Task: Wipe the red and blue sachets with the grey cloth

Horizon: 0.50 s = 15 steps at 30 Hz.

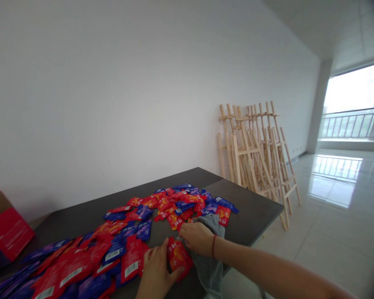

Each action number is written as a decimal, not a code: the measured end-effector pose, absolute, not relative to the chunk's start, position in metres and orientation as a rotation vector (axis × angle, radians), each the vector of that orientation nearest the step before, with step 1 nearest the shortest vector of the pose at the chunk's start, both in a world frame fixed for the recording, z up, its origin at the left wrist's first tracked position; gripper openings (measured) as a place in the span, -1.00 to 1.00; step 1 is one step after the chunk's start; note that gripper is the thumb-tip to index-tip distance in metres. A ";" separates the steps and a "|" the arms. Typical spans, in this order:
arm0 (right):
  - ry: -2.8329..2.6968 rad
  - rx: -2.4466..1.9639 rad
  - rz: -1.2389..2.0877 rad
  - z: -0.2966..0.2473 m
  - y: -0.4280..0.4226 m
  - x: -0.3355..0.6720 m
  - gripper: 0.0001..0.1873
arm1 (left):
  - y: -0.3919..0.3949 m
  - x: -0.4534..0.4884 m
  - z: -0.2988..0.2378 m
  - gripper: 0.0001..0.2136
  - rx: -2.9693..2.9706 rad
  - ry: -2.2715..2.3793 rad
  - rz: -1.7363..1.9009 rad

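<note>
My left hand (157, 270) sits at the near edge of the dark table (252, 207), its fingers curled round a red packet (178, 255) that it holds. My right hand (198, 237) reaches in from the right with a red cord on the wrist. Its fingers are bent and closed on the far end of the same red packet, over a grey cloth (210, 265) that hangs off the table's edge. Many red and blue packets (174, 203) lie scattered across the tabletop to the left and beyond both hands.
A red box (8, 236) rests at the far left end of the table. Several wooden easels (258, 153) lean against the white wall beyond the table. Shiny tiled floor (336, 216) stretches right toward a bright window with a railing.
</note>
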State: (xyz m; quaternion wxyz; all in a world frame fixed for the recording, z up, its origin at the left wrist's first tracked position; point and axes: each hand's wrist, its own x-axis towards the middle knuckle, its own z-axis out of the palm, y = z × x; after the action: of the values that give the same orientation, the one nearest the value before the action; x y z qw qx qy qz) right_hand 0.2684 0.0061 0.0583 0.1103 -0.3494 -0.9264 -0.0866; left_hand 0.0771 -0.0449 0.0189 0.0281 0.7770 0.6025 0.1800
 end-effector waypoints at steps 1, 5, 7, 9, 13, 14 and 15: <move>-2.745 -0.937 -0.264 0.058 0.006 0.271 -0.81 | -0.046 0.078 0.019 -0.28 2.385 1.846 0.548; -2.809 -0.547 -0.181 0.044 -0.003 0.278 -0.77 | -0.046 0.078 0.011 -0.23 2.358 1.786 0.627; -2.816 -0.420 -0.114 0.036 -0.006 0.283 -0.75 | -0.047 0.077 0.008 -0.23 2.362 1.747 0.687; -2.809 -0.390 -0.058 0.032 -0.006 0.287 -0.74 | -0.048 0.077 0.006 -0.23 2.341 1.750 0.711; -2.816 -0.461 -0.033 0.032 0.005 0.280 -0.76 | -0.048 0.080 0.007 -0.15 2.268 1.798 0.682; -2.818 -0.500 -0.043 0.032 0.009 0.274 -0.77 | -0.048 0.081 0.006 -0.13 2.264 1.799 0.672; -2.803 -0.577 -0.045 0.032 0.013 0.268 -0.77 | -0.047 0.081 0.006 -0.12 2.265 1.800 0.666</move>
State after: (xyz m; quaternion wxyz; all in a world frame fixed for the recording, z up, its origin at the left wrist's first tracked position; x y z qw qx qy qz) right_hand 0.2680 0.0127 0.0320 0.1392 -0.1995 -0.9698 -0.0156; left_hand 0.0806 -0.0471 0.0060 0.0862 0.7602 0.6040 0.2234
